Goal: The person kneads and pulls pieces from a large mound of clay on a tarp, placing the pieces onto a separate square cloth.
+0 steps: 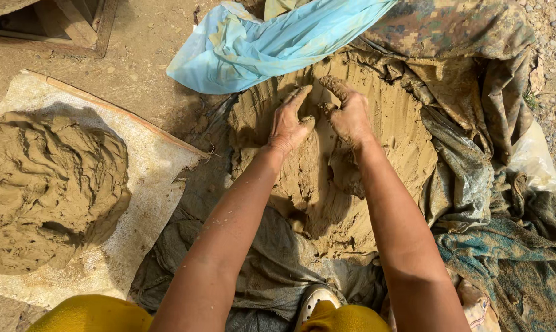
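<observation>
Both hands dig into the wet clay mound lying on muddy cloth on the ground: left hand and right hand, fingers pressed together, slightly curled into the clay.

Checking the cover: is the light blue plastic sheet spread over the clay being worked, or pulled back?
Pulled back. The blue sheet lies bunched behind the clay mound, whose surface is bare where both hands dig in.
</observation>
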